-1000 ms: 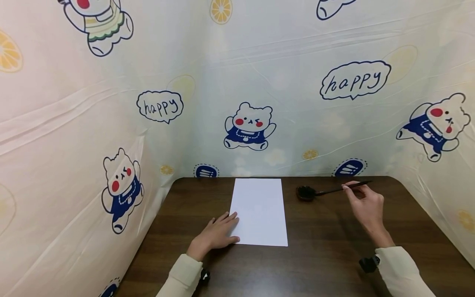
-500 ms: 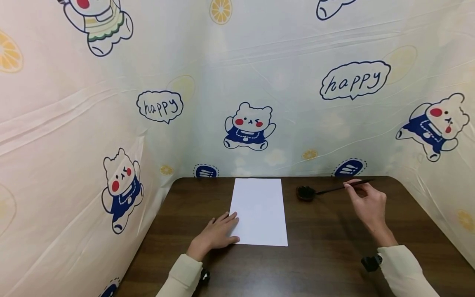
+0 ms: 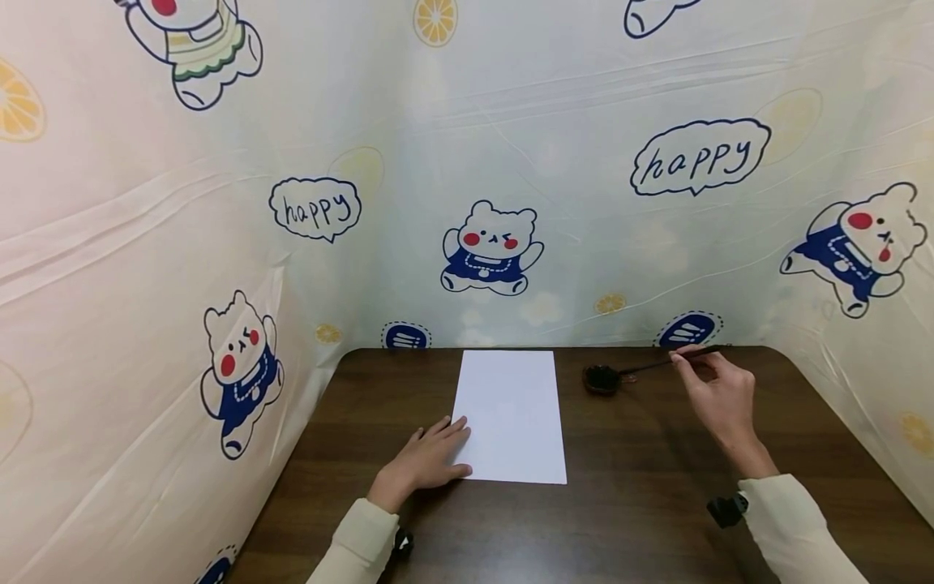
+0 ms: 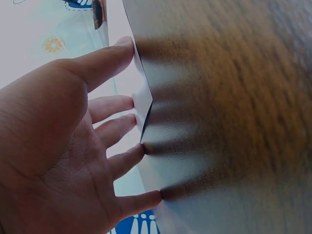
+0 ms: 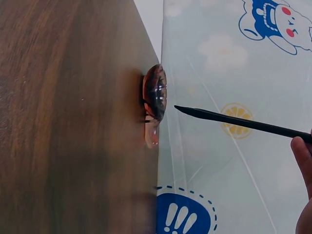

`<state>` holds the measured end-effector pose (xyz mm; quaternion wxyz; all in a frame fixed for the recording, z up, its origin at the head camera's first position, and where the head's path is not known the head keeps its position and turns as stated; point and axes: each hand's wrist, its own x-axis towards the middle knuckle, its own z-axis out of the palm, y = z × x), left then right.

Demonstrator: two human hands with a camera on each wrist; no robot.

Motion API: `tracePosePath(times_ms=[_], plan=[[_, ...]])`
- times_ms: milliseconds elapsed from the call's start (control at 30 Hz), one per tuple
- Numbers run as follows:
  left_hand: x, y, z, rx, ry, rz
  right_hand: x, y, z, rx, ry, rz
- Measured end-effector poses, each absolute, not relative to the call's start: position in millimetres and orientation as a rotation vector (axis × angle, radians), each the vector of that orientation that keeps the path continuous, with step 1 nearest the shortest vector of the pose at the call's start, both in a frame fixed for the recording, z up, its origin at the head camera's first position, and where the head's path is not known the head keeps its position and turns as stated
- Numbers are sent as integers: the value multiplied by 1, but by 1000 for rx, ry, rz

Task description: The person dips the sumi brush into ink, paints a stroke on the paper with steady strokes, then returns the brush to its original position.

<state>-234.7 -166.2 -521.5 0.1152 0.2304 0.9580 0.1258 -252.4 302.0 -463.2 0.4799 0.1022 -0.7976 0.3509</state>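
Right hand (image 3: 722, 401) pinches brush (image 3: 657, 364) near far-right dish (image 3: 600, 380), left hand (image 3: 426, 461) spread at paper's (image 3: 514, 414) left edge; I judge it inking, next needing a light touch.

Tilted black brush (image 5: 243, 122) near dish (image 3: 601, 380), flat white paper (image 3: 511, 414)
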Motion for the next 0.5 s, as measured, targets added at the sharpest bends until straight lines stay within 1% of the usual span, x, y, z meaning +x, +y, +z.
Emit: tracePosePath(times_ms=[500], plan=[[-234, -166, -521, 674, 2814, 361, -255, 281, -447, 302, -1887, 863]])
